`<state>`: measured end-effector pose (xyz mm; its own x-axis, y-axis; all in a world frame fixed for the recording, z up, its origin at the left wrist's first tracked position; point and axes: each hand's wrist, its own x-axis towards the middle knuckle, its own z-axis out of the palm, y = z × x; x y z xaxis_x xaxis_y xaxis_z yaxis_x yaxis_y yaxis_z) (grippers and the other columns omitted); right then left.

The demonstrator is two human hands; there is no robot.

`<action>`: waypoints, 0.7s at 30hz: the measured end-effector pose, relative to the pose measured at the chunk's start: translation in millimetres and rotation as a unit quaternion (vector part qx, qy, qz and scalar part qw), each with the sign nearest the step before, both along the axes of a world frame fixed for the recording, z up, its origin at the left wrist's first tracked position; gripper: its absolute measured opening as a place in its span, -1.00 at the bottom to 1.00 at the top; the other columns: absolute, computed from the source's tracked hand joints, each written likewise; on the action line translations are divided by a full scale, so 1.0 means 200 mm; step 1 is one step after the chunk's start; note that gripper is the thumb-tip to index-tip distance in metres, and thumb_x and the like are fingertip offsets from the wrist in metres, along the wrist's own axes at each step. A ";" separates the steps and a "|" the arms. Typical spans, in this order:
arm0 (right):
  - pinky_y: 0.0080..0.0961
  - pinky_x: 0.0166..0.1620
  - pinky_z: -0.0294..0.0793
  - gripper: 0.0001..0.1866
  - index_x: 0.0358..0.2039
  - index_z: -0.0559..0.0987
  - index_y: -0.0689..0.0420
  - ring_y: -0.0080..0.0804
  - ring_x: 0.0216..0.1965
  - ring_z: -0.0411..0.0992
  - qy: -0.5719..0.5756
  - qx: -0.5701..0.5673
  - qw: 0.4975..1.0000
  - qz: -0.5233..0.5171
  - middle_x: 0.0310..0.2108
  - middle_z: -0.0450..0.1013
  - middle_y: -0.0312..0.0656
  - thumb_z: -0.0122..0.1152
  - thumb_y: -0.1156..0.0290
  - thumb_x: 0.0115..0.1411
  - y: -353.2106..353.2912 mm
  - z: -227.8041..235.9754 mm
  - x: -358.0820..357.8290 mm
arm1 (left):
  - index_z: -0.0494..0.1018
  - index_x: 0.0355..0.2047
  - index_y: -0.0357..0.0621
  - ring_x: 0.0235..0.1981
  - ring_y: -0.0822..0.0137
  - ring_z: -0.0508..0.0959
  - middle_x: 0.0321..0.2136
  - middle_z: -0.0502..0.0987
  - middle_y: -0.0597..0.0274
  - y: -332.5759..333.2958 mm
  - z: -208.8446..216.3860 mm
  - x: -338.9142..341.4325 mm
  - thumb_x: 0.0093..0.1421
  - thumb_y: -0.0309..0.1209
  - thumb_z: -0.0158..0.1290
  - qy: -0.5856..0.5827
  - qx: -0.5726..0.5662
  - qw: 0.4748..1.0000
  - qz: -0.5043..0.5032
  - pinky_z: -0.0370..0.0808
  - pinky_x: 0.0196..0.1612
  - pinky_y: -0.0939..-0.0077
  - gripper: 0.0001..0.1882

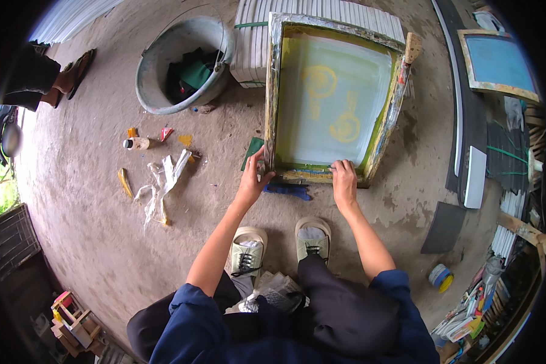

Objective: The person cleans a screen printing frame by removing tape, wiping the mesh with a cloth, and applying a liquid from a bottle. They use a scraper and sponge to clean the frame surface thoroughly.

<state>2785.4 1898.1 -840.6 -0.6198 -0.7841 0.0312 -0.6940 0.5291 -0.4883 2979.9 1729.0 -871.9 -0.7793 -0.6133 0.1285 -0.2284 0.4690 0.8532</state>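
A wooden silk-screen frame (272, 85) leans tilted in front of me, paint-stained round its edges. Its pale mesh (370, 70) carries two faint yellow round designs and has a green-yellow border. My left hand (250, 181) grips the frame's near left corner, thumb and fingers around the wood. Over the near edge, my right hand (344, 185) is closed in a pinch. A small dark tip shows at its fingertips against the mesh; what it is I cannot make out. A flat blue tool (288, 192) lies under the frame's near edge.
A stack of white boards (252, 54) props the frame's far side. Left of it stands a grey bucket (148, 91) with dark cloths. A small bottle (138, 144) and torn white plastic (167, 182) lie on the floor. Another person's foot (79, 73) is at far left.
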 end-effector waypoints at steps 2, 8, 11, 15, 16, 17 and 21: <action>-0.23 -0.24 0.38 -0.92 -0.43 0.45 0.31 -0.10 -0.28 0.34 0.004 -0.017 1.000 0.008 -0.39 0.35 -0.06 0.09 0.70 0.01 -0.01 0.00 -0.01 | -0.21 0.27 0.00 -0.10 0.03 0.39 0.14 0.21 0.01 -0.01 -0.04 0.01 -0.02 -0.56 0.19 0.000 -0.012 1.000 -0.009 0.47 -0.18 0.27 -0.03; -0.27 -0.21 0.41 -0.95 -0.46 0.48 0.30 -0.15 -0.26 0.37 0.006 -0.043 0.999 0.030 -0.40 0.38 -0.08 0.10 0.68 0.00 -0.03 0.00 0.02 | -0.23 0.27 -0.01 -0.10 0.02 0.38 0.15 0.20 -0.01 -0.01 -0.04 0.03 -0.03 -0.57 0.19 0.010 -0.020 1.000 -0.015 0.49 -0.21 0.31 -0.01; -0.32 -0.22 0.45 -0.92 -0.46 0.49 0.29 -0.17 -0.28 0.43 -0.068 -0.050 0.992 0.098 -0.36 0.43 -0.10 0.10 0.69 -0.02 -0.07 -0.03 0.09 | -0.10 0.25 -0.09 -0.05 -0.03 0.36 0.15 0.18 -0.02 0.06 0.03 -0.06 -0.03 -0.58 0.18 -0.026 0.025 0.999 -0.011 0.45 -0.12 0.31 -0.11; -0.33 -0.29 0.47 -0.88 -0.36 0.50 0.18 -0.12 -0.31 0.48 -0.213 -0.176 0.936 0.220 -0.44 0.47 -0.01 0.06 0.61 0.06 -0.54 0.26 0.31 | 0.11 0.14 -0.12 0.03 0.06 0.33 0.10 0.22 0.05 -0.06 0.07 0.09 0.04 -0.48 0.15 -0.081 -0.030 0.995 -0.047 0.41 -0.01 0.26 -0.33; -0.30 -0.32 0.46 -0.87 -0.32 0.47 0.18 -0.06 -0.38 0.49 -0.226 -0.201 0.935 0.187 -0.48 0.47 0.01 0.09 0.59 0.07 -0.61 0.35 0.32 | 0.13 0.12 -0.13 0.03 0.04 0.33 0.08 0.23 0.03 -0.16 0.11 0.17 0.05 -0.46 0.13 -0.127 -0.091 0.984 -0.085 0.40 0.00 0.23 -0.37; -0.30 -0.37 0.44 -0.89 -0.32 0.46 0.19 -0.08 -0.38 0.50 -0.283 -0.201 0.925 0.155 -0.46 0.49 0.02 0.09 0.57 0.10 -0.66 0.44 0.33 | 0.15 0.10 -0.14 0.03 0.02 0.33 0.06 0.24 0.01 -0.24 0.16 0.26 0.06 -0.44 0.12 -0.177 -0.148 0.966 -0.119 0.39 0.01 0.21 -0.40; -0.49 -0.34 0.40 -0.87 -0.28 0.49 0.17 -0.38 -0.37 0.49 -0.365 -0.255 0.889 0.110 -0.40 0.50 -0.12 0.13 0.53 0.12 -0.60 0.63 0.13 | 0.25 0.04 -0.14 0.00 0.03 0.38 -0.08 0.37 -0.09 -0.38 0.70 0.19 0.23 -0.29 -0.04 -0.234 0.009 0.963 -0.135 0.36 0.00 0.23 -0.60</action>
<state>2811.2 1778.3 -713.9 -0.4543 -0.8882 0.0690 -0.1532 0.0016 -0.9882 3018.1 1653.6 -732.2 -0.8804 -0.3797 -0.2842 -0.4619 0.5505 0.6954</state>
